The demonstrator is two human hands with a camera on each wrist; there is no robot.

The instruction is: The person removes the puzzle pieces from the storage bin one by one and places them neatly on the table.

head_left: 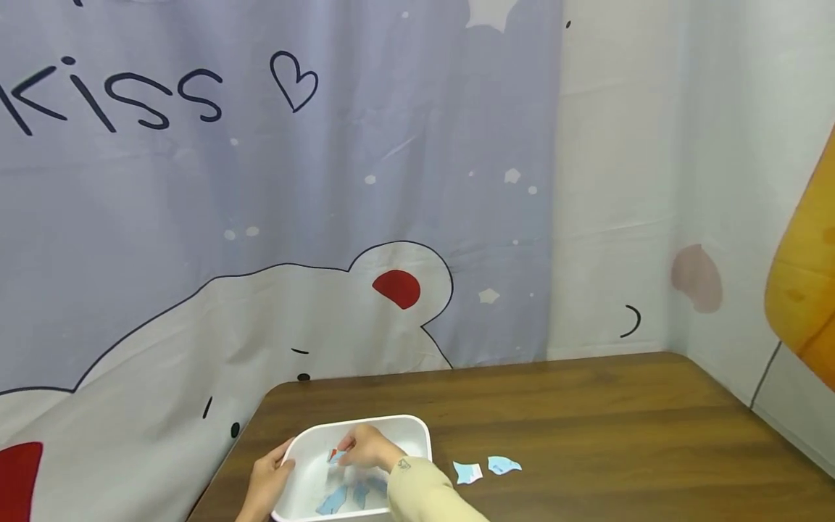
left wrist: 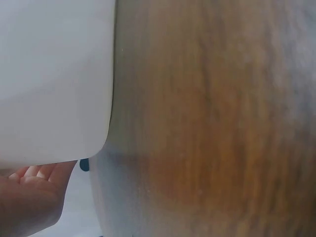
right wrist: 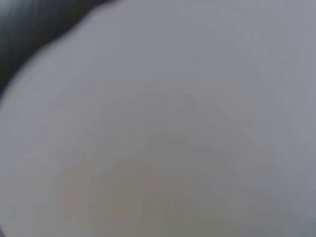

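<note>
A white plastic tub (head_left: 305,439) stands on the table, and my left hand (head_left: 266,478) holds it at the left side, thumb at the rim. The left wrist view shows that hand (left wrist: 37,197) below the white wall of the tub (left wrist: 59,84), its fingertips hidden. Inside the tub my right hand (head_left: 367,447) pinches a small light-blue puzzle piece (head_left: 335,457) with a red patch. Several more blue pieces (head_left: 333,501) lie on the tub's floor, partly covered by the right sleeve (head_left: 424,489). In the right wrist view only a blurred pale surface appears.
Two light-blue pieces lie on the wooden table (head_left: 587,428) right of the tub: one with a pale corner (head_left: 467,473), the other (head_left: 503,465) slightly farther right. A printed curtain (head_left: 391,145) hangs behind the table's back edge.
</note>
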